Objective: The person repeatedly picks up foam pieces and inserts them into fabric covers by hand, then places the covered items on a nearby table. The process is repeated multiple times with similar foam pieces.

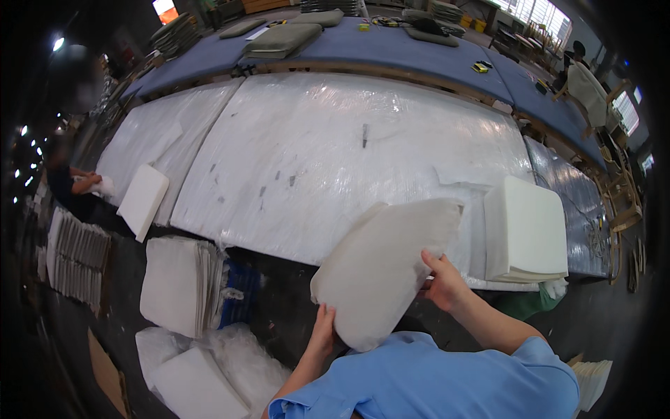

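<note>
A seat cushion (391, 265) in an off-white fabric cover is tilted up in front of me, its far edge over the plastic-wrapped table (314, 153). My left hand (324, 331) grips its lower left edge. My right hand (444, 281) holds the right edge, thumb on top and fingers partly hidden underneath. To the right of the cushion, a stack of white foam pads (529, 225) stands on the table's near corner.
At left are a stack of off-white cushions (174, 286) and white pads in clear plastic (199, 384). A single white pad (144, 199) leans at the table's left edge, near another person (77, 185). Blue-topped tables (391, 45) with grey-green cushions (283, 40) stand beyond.
</note>
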{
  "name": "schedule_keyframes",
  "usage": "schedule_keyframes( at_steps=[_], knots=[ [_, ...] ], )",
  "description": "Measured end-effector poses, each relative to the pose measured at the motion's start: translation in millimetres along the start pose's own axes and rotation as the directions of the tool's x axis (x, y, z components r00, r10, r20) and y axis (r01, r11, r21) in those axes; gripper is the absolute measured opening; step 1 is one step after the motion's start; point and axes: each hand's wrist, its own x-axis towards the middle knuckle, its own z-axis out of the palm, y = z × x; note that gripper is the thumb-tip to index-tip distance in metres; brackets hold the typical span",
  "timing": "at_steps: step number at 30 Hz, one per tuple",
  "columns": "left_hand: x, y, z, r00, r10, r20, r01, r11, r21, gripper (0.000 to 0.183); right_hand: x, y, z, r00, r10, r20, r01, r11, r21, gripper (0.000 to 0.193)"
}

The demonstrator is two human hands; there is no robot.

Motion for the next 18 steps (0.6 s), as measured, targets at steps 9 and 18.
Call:
schedule_keyframes(
  at_steps=[9,18],
  knots=[
    [-82,10,-43,0.962,-0.206,0.178,0.213,0.977,-0.024,0.067,29,30,-9,0.951,-0.233,-0.204,0.236,0.972,-0.007,0.071],
    [-111,-4,-100,0.994,-0.056,0.098,0.083,0.952,-0.296,0.058,42,-35,-11,0.903,-0.360,-0.233,0.284,0.909,-0.304,0.058]
  ],
)
